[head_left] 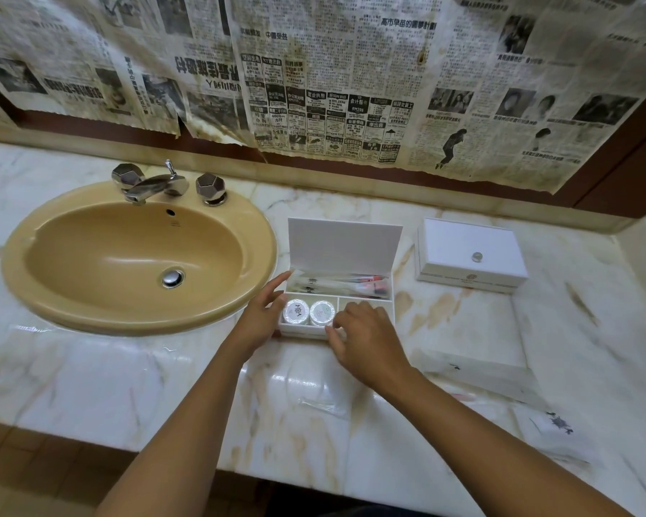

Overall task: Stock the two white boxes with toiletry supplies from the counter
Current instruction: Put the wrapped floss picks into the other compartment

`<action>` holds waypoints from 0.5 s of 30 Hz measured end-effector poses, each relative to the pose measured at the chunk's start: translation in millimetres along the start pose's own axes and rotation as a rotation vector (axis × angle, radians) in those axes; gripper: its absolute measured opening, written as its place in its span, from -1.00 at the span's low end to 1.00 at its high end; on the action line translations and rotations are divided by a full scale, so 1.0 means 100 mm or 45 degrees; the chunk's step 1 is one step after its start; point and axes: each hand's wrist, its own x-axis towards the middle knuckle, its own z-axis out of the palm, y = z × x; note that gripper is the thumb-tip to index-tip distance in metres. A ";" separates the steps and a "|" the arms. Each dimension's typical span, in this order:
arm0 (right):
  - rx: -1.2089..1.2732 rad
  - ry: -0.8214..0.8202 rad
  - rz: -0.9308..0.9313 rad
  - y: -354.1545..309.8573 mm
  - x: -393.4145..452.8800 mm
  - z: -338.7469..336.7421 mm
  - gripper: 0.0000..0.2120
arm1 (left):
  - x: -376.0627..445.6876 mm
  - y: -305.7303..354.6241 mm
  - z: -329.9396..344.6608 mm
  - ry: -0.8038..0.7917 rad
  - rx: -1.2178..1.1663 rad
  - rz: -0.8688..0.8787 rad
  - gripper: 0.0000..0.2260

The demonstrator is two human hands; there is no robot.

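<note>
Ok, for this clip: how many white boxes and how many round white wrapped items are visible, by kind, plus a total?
White boxes: 2, the open box and the closed box
Round white wrapped items: 2, one beside the other, in the open box's front left compartment
Total: 4
The packets in the back compartment are too blurred to count.

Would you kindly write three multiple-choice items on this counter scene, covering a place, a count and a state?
1. Where do the round tubs sit in the open box?
A. front left compartment
B. back compartment
C. on the lid

2. How many round tubs are there?
A. one
B. two
C. four

3. How is the far box?
A. lid up
B. on its side
C. closed

Key: 1 A, they stand side by side in front of the long back compartment. 2 B, two white tops show. 3 C, its lid lies flat with the knob on top.
</note>
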 end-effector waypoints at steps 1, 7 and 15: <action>0.038 0.016 -0.062 -0.04 -0.04 0.03 -0.74 | 0.01 0.00 0.00 0.000 -0.001 0.001 -0.66; 0.077 -0.536 -0.208 -0.17 -0.28 0.21 -0.74 | -0.02 0.01 0.00 -0.002 0.035 -0.009 -0.66; -0.001 -0.811 -0.229 -0.24 -0.42 0.29 -0.85 | -0.02 0.01 0.00 -0.003 0.016 -0.012 -0.67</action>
